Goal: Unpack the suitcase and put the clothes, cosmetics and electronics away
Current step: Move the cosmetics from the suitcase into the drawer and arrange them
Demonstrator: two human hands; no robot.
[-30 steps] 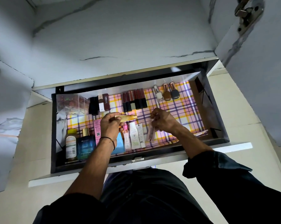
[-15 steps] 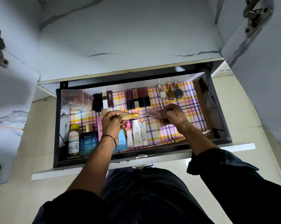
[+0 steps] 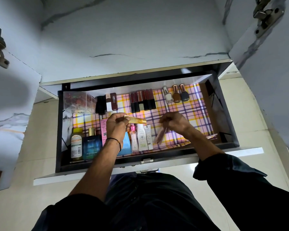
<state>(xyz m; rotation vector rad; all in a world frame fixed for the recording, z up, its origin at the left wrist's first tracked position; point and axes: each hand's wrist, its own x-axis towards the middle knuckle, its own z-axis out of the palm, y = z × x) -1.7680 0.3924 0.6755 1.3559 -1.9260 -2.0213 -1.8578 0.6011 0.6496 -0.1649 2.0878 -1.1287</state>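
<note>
Gold tube (image 3: 135, 120) is pinched in the left hand (image 3: 116, 126) over the open drawer (image 3: 59, 130). One slim pink tube (image 3: 160, 137) is gripped by the right hand (image 3: 175, 122), low over the checked liner (image 3: 195, 117). Two white tubes (image 3: 141, 139) and one pink-capped bottle (image 3: 133, 139) are seen just beside the left hand. Three nail polish bottles (image 3: 176, 96) are counted at back right. Lipstick row (image 3: 143, 101): roughly six, exact count cannot be told.

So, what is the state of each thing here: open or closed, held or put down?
Black drawer with checked liner: pulled open.
Slim gold tube: gripped level, above the drawer.
Left hand: grips the gold tube.
Pale pink tube: pinched, tilted.
Right hand: pinches the pink tube.
Three nail polish bottles: capped.
</note>
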